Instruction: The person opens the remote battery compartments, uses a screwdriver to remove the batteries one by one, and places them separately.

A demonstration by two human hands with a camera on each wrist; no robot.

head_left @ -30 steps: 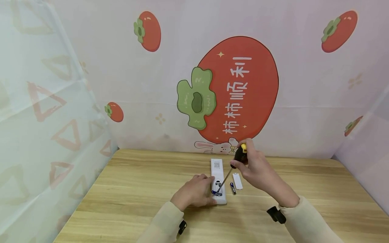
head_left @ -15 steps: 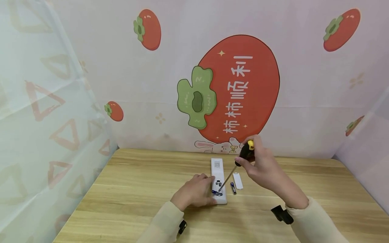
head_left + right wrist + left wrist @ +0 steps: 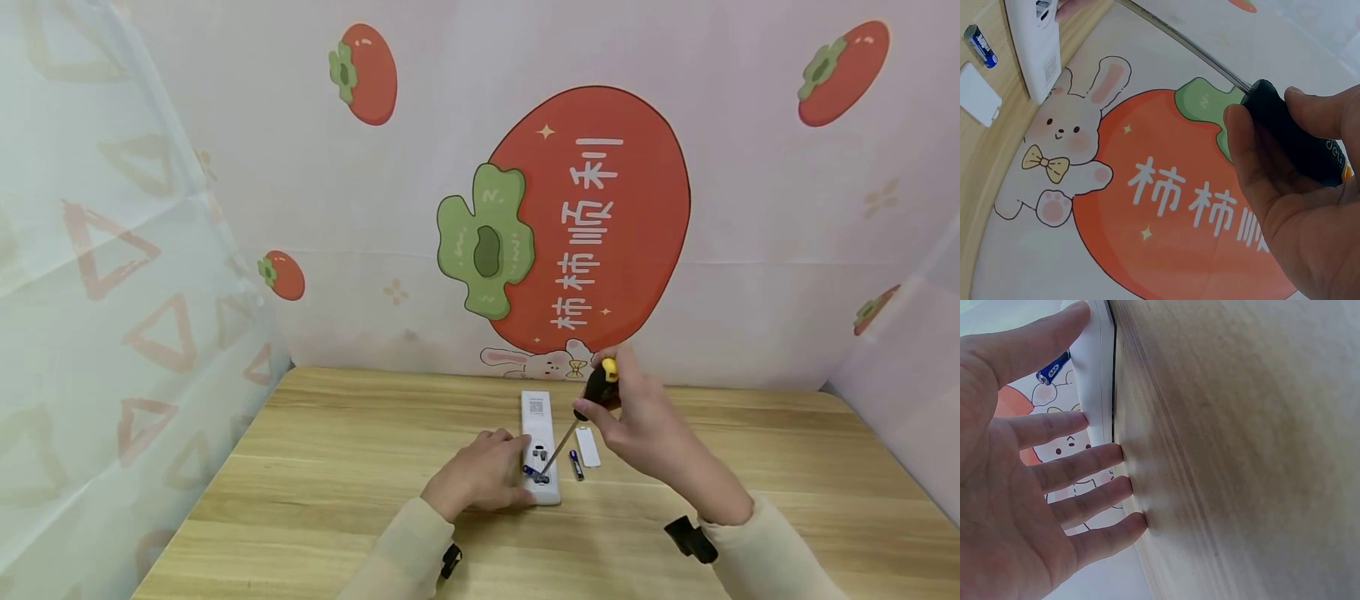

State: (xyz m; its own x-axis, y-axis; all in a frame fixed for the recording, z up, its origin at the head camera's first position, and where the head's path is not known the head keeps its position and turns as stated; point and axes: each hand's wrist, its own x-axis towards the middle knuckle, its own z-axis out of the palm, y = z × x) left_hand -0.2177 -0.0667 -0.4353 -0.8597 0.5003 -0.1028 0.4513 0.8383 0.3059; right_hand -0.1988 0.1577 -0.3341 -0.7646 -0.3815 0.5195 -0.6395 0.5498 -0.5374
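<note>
A white remote control (image 3: pixel 536 417) lies back side up on the table, its battery compartment uncovered. A blue AAA battery (image 3: pixel 1054 369) sits tilted in the compartment, its blue end sticking out over the left edge. My left hand (image 3: pixel 483 471) rests at that edge, thumb and index fingertip touching the remote's side, the other fingers straight with their tips at the table. My right hand (image 3: pixel 637 425) grips the black and yellow handle of a screwdriver (image 3: pixel 1291 134). Its shaft slants down to the left, the tip at the battery in the head view.
Right of the remote, a second blue battery (image 3: pixel 576 465) and the white battery cover (image 3: pixel 587 447) lie on the wooden table (image 3: pixel 360 450). Behind stands a backdrop (image 3: pixel 420 333) printed with persimmons and a rabbit.
The screwdriver and right hand moved up and right, then came back down and left a little. The battery in the remote now lies at a steeper tilt. My left hand stayed put.
</note>
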